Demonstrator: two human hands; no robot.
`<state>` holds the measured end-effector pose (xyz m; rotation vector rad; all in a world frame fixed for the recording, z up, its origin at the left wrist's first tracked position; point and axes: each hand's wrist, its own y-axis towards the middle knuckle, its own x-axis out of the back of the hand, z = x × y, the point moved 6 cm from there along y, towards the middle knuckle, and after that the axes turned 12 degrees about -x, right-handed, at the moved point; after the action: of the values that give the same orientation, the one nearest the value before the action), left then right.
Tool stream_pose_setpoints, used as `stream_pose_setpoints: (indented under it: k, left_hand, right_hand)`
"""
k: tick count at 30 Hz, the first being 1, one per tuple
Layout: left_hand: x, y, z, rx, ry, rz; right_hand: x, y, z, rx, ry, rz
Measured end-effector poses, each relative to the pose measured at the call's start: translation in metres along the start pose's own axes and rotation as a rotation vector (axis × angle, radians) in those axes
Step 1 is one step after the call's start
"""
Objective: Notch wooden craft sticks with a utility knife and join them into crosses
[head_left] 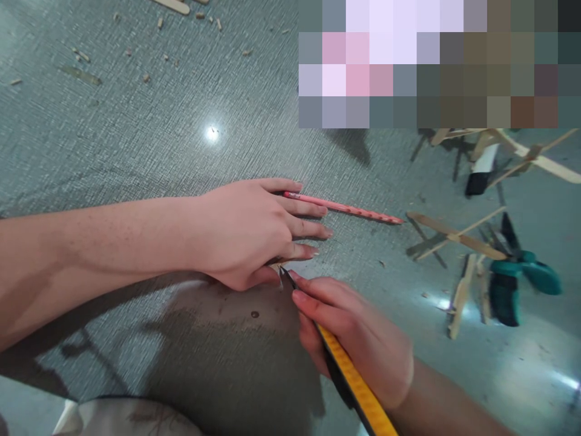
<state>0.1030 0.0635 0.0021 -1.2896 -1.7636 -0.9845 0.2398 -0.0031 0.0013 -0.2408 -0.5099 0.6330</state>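
Note:
My left hand (258, 227) lies palm down on the grey textured table, its fingers stretched out and apart. Between its thumb and index finger a small pale wooden piece (275, 264) shows, mostly covered by the hand. A yellow and black utility knife (349, 369) is gripped in my right hand (351, 333), fingers closed around it near the blade. The blade tip (282, 271) points at the wooden piece beside my left thumb; whether it touches cannot be made out. A pink pencil (358, 211) lies by my left fingertips, its eraser end between two fingers.
Green-handled pliers (511, 266) lie at the right among craft sticks (463, 297) and crossed wooden strips (458, 236). Farther back right is a stick structure (526, 154) with a white and black object (482, 169). Wood scraps (82, 75) are scattered at the upper left.

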Motion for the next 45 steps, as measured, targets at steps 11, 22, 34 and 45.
stream_pose_setpoints:
  k: [11, 22, 34, 45]
  left_hand:
    - [-0.004, -0.002, 0.001, 0.017, 0.011, 0.039]
    - [-0.002, -0.002, 0.000, 0.000, 0.012, -0.016]
    - [-0.005, -0.001, 0.001, 0.018, 0.040, 0.047]
    - [-0.002, -0.001, 0.001, 0.004, 0.015, 0.020]
  right_hand:
    - [0.003, 0.004, 0.007, 0.023, 0.034, -0.041]
    - [0.004, 0.012, 0.020, 0.148, -0.045, -0.066]
    - [0.005, 0.000, 0.019, 0.282, -0.266, -0.164]
    - [-0.002, 0.003, -0.004, -0.083, 0.025, 0.063]
